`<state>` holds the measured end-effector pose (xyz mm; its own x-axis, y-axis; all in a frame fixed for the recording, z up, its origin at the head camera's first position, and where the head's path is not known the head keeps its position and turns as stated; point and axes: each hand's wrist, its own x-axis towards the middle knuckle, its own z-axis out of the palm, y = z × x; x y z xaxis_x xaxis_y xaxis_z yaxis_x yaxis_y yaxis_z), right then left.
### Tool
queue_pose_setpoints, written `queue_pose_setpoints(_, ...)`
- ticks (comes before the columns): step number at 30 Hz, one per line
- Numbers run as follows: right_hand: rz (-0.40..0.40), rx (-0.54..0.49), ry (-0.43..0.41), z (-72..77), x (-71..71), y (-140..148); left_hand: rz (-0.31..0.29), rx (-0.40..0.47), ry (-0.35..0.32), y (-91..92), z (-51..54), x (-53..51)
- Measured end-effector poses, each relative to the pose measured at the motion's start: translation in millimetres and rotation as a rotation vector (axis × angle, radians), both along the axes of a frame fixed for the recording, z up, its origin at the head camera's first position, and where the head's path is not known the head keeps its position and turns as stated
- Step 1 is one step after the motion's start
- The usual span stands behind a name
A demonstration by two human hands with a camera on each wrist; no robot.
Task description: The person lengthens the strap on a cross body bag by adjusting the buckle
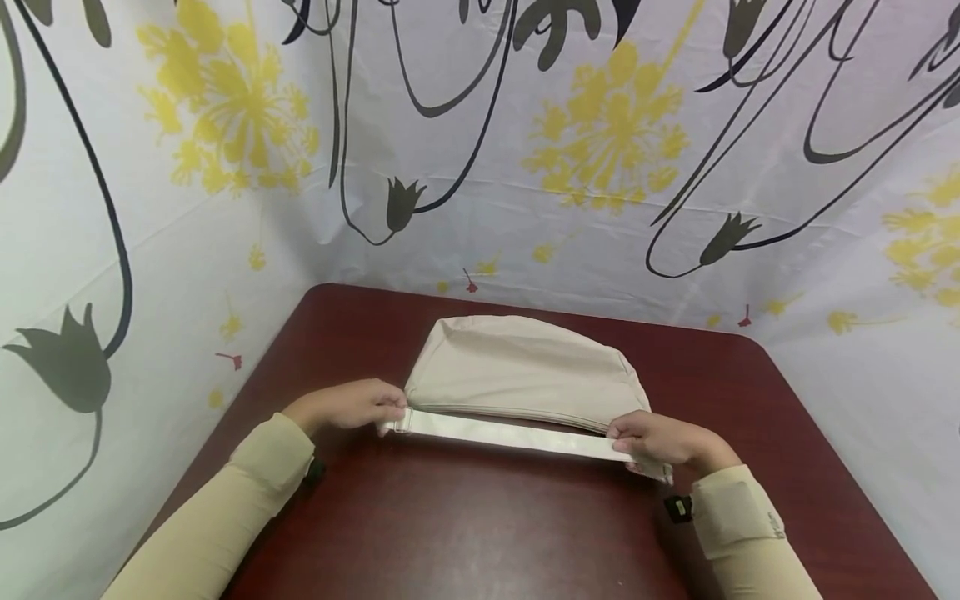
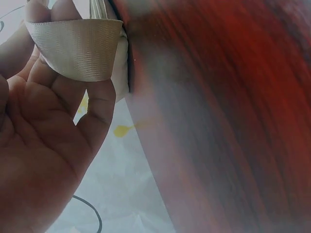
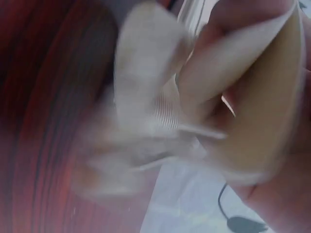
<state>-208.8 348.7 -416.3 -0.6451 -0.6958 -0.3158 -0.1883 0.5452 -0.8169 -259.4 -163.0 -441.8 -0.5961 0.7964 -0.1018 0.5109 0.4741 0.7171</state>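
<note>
A cream bag (image 1: 525, 367) lies on the dark red table, its zipper edge toward the person. Along that edge a pale strap (image 1: 510, 433) is stretched between the hands. The left hand (image 1: 352, 405) pinches the strap at its left end, beside a buckle; in the left wrist view the webbing (image 2: 80, 51) loops over the fingers of the left hand (image 2: 53, 121). At the bag's right corner the right hand (image 1: 663, 437) grips the strap's other end, with a short piece hanging below. Folded strap (image 3: 252, 107) blurs across the right hand (image 3: 286, 160) in the right wrist view.
The dark red table (image 1: 465, 525) extends in front of the bag and to both sides. Behind and beside it hangs a white cloth (image 1: 465, 158) with yellow and grey flower prints. Dark wrist devices show under both cuffs.
</note>
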Motion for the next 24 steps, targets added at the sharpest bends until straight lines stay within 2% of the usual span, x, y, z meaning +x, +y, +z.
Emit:
queue_pose_setpoints(9,-0.064,0.026,0.051,-0.8,1.2,18,0.009,-0.014,-0.046,0.0,-1.9,0.4)
queue_pose_setpoints(16,-0.072,0.050,0.086,1.3,-0.7,19,0.020,-0.023,-0.065,0.2,-0.3,0.4)
queue_pose_setpoints(24,-0.086,0.043,0.071,1.6,0.8,20,0.014,-0.041,-0.041,1.1,2.7,0.6)
